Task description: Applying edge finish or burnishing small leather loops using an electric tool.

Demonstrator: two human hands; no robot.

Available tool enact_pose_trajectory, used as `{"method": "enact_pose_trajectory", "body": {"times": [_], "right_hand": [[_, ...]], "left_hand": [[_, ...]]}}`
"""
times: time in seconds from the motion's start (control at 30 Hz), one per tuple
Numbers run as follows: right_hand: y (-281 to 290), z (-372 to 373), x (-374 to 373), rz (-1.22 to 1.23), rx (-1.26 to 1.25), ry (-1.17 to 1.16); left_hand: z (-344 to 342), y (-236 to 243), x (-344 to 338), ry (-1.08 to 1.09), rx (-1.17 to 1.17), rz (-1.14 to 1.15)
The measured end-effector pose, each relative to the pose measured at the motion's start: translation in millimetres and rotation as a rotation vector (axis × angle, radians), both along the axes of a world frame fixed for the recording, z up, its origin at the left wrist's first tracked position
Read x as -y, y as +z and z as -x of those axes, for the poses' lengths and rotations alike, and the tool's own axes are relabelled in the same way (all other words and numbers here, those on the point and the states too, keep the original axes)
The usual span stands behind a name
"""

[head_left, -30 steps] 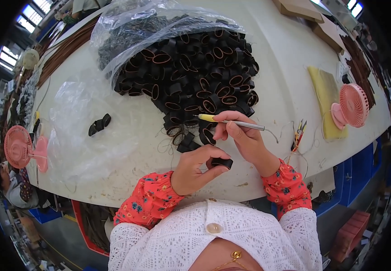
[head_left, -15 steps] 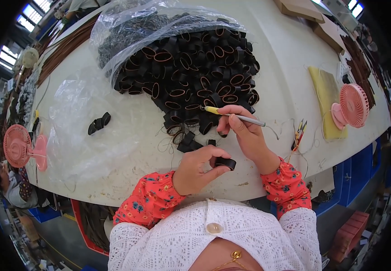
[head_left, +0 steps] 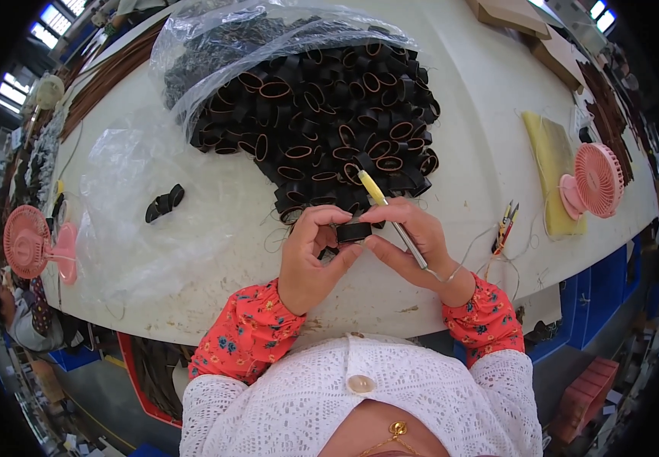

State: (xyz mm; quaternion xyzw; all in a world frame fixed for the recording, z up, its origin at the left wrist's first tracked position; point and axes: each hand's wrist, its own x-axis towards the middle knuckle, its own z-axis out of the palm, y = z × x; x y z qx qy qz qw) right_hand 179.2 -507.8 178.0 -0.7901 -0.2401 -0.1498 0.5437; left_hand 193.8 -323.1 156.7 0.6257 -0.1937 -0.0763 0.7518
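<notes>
Between my two hands is a small black loop, a short band like a belt keeper. My left hand pinches its left end between thumb and fingers. My right hand touches its right end with thumb and forefinger. That hand also holds a slim pen-like tool with a yellow front and metal shaft; a thin cord trails from its rear end. Just beyond my hands lies a large heap of black loops with brown inner faces, partly under a clear plastic bag.
A few black loops lie on a clear plastic sheet at left. Pink fans stand at both sides. Small cutters lie at right, near a yellow pad. A person sits at far left.
My right hand has come down and in to meet the loop, its tool now tilted more upright. My left hand has raised the loop slightly and moved it left.
</notes>
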Motion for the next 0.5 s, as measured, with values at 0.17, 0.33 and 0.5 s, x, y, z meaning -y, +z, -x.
{"method": "enact_pose_trajectory", "body": {"times": [0.17,0.33,0.5], "right_hand": [[0,1,3,0.066,0.116,-0.074],[-1,1,6,0.171,0.24,-0.065],[1,1,7,0.204,0.255,-0.048]], "left_hand": [[0,14,-5,0.108,0.263,-0.332],[-8,7,-10,0.209,0.539,-0.469],[-12,8,-14,0.145,0.513,-0.436]]}}
